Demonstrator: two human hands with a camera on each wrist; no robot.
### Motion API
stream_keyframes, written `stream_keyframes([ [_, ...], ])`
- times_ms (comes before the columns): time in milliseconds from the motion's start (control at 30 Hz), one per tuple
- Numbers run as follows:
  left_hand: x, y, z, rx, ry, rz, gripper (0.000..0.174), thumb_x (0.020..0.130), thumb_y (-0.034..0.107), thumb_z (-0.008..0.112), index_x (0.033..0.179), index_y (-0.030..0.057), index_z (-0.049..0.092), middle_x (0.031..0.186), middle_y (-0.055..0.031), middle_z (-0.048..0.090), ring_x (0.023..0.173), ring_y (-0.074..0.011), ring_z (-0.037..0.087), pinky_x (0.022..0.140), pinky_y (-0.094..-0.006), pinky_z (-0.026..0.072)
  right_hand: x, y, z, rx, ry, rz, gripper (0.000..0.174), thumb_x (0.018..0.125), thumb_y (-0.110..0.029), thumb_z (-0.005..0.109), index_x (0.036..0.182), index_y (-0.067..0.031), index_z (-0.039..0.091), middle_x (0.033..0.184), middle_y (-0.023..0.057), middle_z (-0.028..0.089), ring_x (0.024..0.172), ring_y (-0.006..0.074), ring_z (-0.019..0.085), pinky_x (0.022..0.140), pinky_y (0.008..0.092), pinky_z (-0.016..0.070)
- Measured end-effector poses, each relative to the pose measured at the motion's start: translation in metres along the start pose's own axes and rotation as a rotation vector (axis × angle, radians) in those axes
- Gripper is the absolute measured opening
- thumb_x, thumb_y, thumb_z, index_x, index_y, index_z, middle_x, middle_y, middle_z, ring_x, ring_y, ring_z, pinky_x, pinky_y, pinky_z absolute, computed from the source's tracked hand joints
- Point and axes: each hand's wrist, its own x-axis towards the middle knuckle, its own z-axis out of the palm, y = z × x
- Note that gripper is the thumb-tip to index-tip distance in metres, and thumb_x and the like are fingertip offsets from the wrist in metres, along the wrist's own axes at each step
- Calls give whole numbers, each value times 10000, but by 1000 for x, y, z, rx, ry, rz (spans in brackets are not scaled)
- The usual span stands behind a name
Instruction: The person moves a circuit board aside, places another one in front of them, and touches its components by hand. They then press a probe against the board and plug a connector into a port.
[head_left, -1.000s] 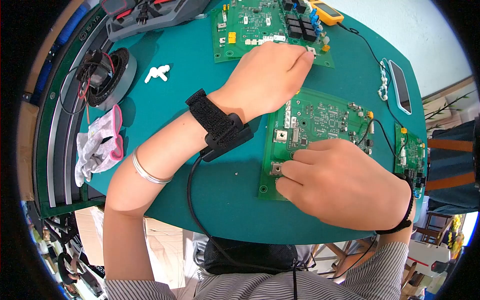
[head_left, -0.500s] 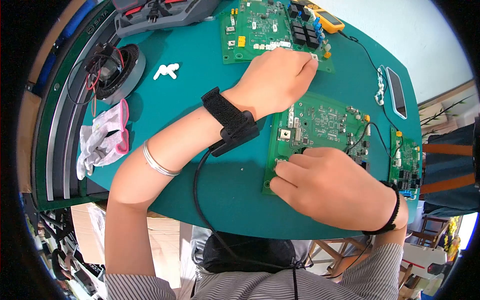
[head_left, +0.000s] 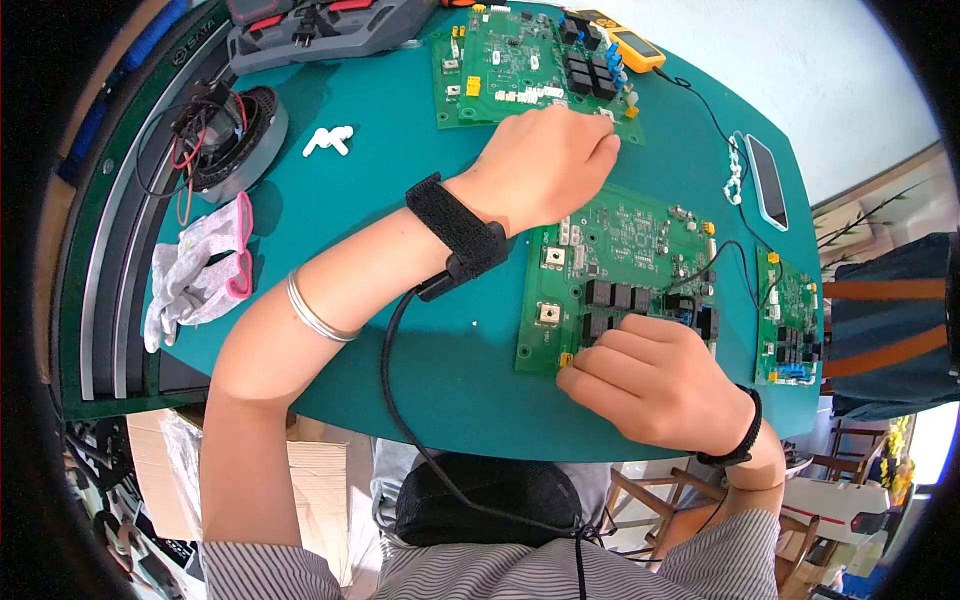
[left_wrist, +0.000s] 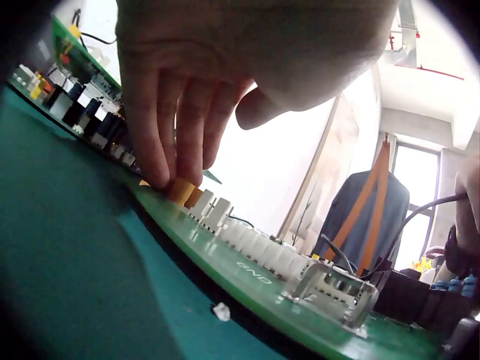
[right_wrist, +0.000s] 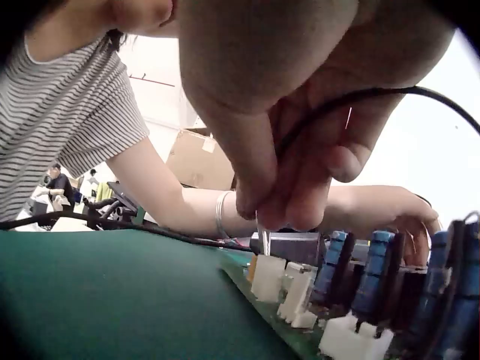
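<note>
Over the upper left corner of the near green circuit board (head_left: 620,235), the left hand (head_left: 545,165) reaches with its fingers down. In the left wrist view those long, fairly straight fingers (left_wrist: 187,127) touch a yellow connector (left_wrist: 182,190) at the board's edge, the thumb standing apart. The right hand (head_left: 655,385) is low over the board's front edge, its fingertips hidden from above. Seen from the right wrist, it pinches a thin metal-tipped probe (right_wrist: 262,238) beside a black cable (right_wrist: 375,91); the tip is at a white connector (right_wrist: 268,279).
Another green board (head_left: 510,60) lies behind, near a yellow meter (head_left: 635,45). At right are a small board (head_left: 788,320) and a phone (head_left: 767,182). White earbuds (head_left: 328,140), a glove (head_left: 200,265) and a round wired device (head_left: 235,145) lie at left.
The right hand has shifted from the board's lower left toward its front edge, uncovering black components and a square metal terminal. The left hand stays near the board's upper left corner; the head view has shifted slightly.
</note>
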Motion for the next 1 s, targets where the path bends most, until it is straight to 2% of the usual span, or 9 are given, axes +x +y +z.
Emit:
stream_keyframes([
  [100,1,1,-1,5,-5,1,275,1018,255,507,914,21,606,720,-207,598,731,-450,585,668,-497,469,-3,5,11,-15,129,-2,182,699,-130,638,848,-55,565,741,32,446,682,173,525,603,304,434],
  [300,-1,6,2,85,17,63,186,968,184,559,946,13,628,800,-196,630,783,-416,610,707,-478,491,-5,10,12,58,144,33,180,717,-141,631,868,-54,584,740,33,479,676,192,532,611,323,437],
  [367,-4,10,7,137,187,289,133,922,124,589,956,3,635,856,-200,636,814,-402,614,739,-460,502,-7,13,13,69,155,41,187,718,-133,639,882,-55,595,739,33,492,676,198,538,613,327,437],
  [433,-7,21,2,127,157,316,126,899,98,598,955,-9,634,866,-195,637,826,-407,615,754,-450,504,-8,14,13,87,168,48,195,720,-126,648,896,-55,606,738,33,505,677,203,544,615,331,437],
  [533,-9,36,-15,-63,-57,250,165,917,113,596,990,-25,647,855,-184,644,767,-358,606,724,-408,499,-9,13,8,159,188,38,231,696,-85,671,921,-60,626,737,33,526,664,208,552,608,335,429],
  [600,-10,53,-35,-253,-421,161,214,967,158,582,1019,-36,655,842,-167,646,713,-262,571,690,-368,481,-11,12,0,137,307,85,274,678,-12,690,942,-64,638,749,36,573,636,219,566,592,341,434],
  [733,-11,69,-44,-473,-519,60,318,1033,252,549,1005,-37,678,762,-128,640,684,-148,543,671,-319,473,-15,17,-2,34,714,318,257,743,91,648,956,-51,637,799,47,650,614,225,599,567,340,463],
  [833,-9,81,-55,-537,-589,-87,324,1034,246,547,968,-35,693,748,-90,669,697,-129,581,679,-299,482,-19,22,1,231,894,546,197,803,98,626,948,-34,642,845,64,683,650,174,635,573,283,471],
  [1000,-10,66,-33,-529,-513,17,342,1043,251,540,923,-32,692,761,-63,685,745,-106,632,688,-278,489,-21,39,-15,-12,836,538,124,849,56,612,938,-20,652,861,104,671,753,174,627,700,296,479],
])
